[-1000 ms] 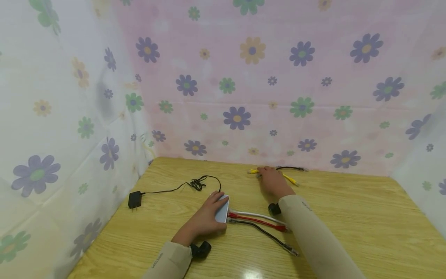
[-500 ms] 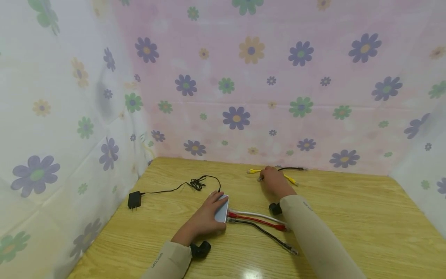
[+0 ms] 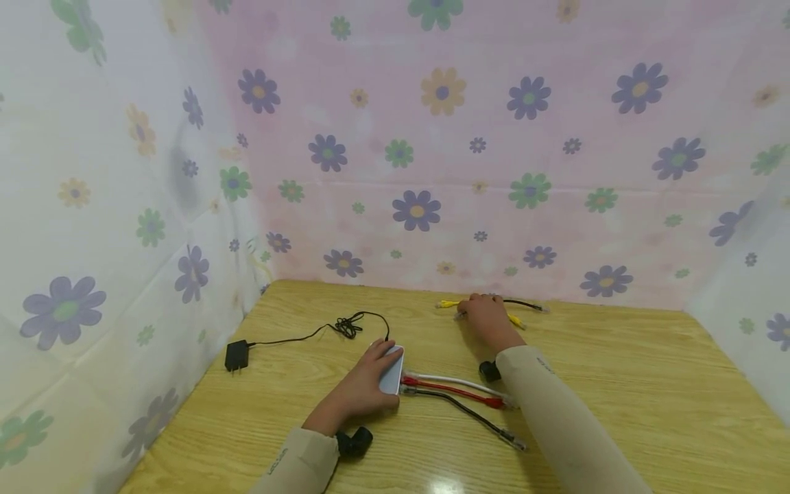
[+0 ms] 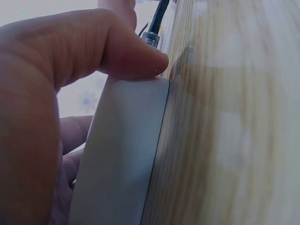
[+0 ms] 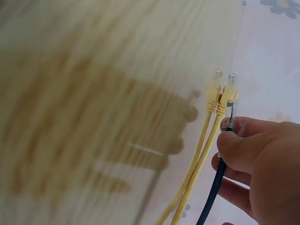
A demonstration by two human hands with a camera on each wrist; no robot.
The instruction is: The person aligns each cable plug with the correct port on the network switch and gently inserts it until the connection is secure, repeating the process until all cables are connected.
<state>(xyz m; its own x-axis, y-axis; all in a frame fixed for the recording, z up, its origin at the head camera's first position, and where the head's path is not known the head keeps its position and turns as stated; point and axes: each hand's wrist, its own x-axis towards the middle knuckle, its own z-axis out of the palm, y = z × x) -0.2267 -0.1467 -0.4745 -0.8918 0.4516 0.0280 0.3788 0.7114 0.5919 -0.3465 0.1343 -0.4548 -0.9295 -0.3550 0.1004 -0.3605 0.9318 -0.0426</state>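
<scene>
My left hand [image 3: 367, 381] grips a small white network switch [image 3: 392, 376], fingers over its far side and thumb at the near end. In the left wrist view the thumb presses the end of the switch [image 4: 117, 150] beside a cable plug. At the back of the table, my right hand [image 3: 484, 322] pinches a black network cable [image 3: 526, 303] just behind one clear plug, between thumb and fingertips. The right wrist view has this black cable [image 5: 213, 187] alongside a yellow network cable [image 5: 192, 176]. Part of the yellow cable [image 3: 449, 304] is hidden under the hand in the head view.
White [image 3: 453, 378], red [image 3: 453, 391] and black [image 3: 465, 408] cables run rightward from the switch. A thin power cord [image 3: 348, 328] joins it to a black adapter [image 3: 237, 355] at the left. Flowered cloth [image 3: 420, 137] hangs behind the table [image 3: 617, 384].
My right hand has taken the black cable between thumb and fingers, and its far end has shifted slightly rightward and nearer. The left hand stays on the switch.
</scene>
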